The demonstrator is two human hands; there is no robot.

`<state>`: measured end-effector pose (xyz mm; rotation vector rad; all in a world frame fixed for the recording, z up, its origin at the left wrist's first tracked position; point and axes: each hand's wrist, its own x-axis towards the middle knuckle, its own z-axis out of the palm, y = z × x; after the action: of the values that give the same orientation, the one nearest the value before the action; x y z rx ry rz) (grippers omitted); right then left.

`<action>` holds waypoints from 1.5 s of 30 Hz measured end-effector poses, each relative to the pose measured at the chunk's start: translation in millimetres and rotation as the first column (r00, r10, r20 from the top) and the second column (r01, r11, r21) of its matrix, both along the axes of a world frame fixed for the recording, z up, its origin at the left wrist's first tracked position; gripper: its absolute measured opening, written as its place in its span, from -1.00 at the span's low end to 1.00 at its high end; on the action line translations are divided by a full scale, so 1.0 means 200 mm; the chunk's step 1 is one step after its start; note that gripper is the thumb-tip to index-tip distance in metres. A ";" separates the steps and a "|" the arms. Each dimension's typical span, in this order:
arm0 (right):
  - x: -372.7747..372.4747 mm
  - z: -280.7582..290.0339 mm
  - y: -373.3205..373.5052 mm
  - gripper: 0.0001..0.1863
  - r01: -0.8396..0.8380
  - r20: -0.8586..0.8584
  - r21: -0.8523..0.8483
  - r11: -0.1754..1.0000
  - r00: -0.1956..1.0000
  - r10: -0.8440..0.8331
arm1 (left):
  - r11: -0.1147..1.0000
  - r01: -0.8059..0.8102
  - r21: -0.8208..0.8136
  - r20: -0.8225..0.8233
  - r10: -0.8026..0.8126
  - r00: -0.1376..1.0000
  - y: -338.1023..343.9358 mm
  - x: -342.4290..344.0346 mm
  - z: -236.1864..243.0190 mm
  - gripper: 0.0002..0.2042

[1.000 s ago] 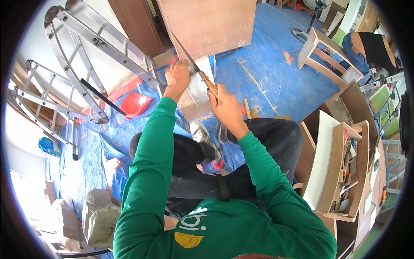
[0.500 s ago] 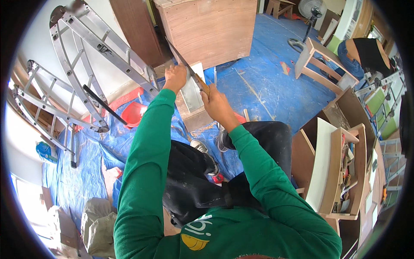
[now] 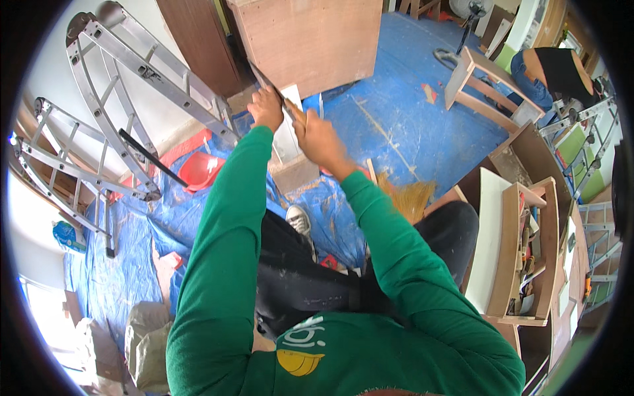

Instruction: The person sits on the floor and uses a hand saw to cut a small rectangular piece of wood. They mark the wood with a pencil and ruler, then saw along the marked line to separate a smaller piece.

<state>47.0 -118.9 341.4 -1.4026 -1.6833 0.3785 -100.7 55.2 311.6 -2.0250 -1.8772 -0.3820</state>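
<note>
My right hand (image 3: 320, 138) grips the wooden handle of a handsaw (image 3: 267, 84) whose thin dark blade slants up to the left. My left hand (image 3: 266, 107) presses on the top edge of a white board (image 3: 288, 135) that stands on a small wooden block (image 3: 295, 173). The blade crosses the board's top just beside my left fingers. Both arms wear green sleeves. My shoe (image 3: 300, 220) rests on the blue tarp below the block.
A tall plywood cabinet (image 3: 314, 39) stands right behind the board. Two aluminium ladders (image 3: 125, 79) lean at the left, with a red dustpan (image 3: 198, 170) under them. A straw broom (image 3: 409, 198) lies to my right. A shelf unit (image 3: 522, 257) stands at right; another person (image 3: 555, 69) bends far right.
The view has shifted so hands, board and saw sit higher and nearer the cabinet. My right hand has drawn closer to the left hand along the saw.
</note>
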 end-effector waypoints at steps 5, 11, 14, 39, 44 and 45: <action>0.17 0.10 -0.45 -0.69 -0.107 0.030 0.018 0.994 0.994 0.107 | 0.998 0.015 -0.060 0.067 -0.011 0.998 0.08 -0.18 -0.02 -0.63; 0.49 0.18 -1.17 -0.66 -0.038 -0.088 -0.282 0.959 0.996 0.014 | 0.993 0.114 0.025 0.101 -0.116 0.988 0.01 -0.06 -0.02 -0.60; 0.34 -0.02 -0.75 -0.65 -0.031 -0.059 -0.106 0.994 0.998 0.025 | 0.991 0.129 0.026 0.062 -0.130 0.990 -0.07 0.02 0.01 -0.61; 0.20 0.10 -0.69 -0.49 -0.151 -0.109 -0.103 0.983 0.984 0.140 | 0.992 0.116 0.044 0.038 -0.117 0.992 0.04 -0.09 -0.03 -0.33; 0.36 0.29 -1.12 -0.51 -0.107 -0.088 -0.289 0.951 0.993 0.085 | 0.996 0.074 -0.039 -0.003 -0.075 0.997 0.05 -0.17 0.04 -0.33; 0.40 0.33 -1.18 -0.51 -0.072 -0.047 -0.300 0.951 0.997 0.060 | 0.996 0.081 -0.026 0.000 -0.081 0.997 0.06 -0.15 0.03 -0.33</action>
<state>127.8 -355.2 408.0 -1.5488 -1.6960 0.7214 -131.3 67.0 316.9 -2.1225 -1.8129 -0.3793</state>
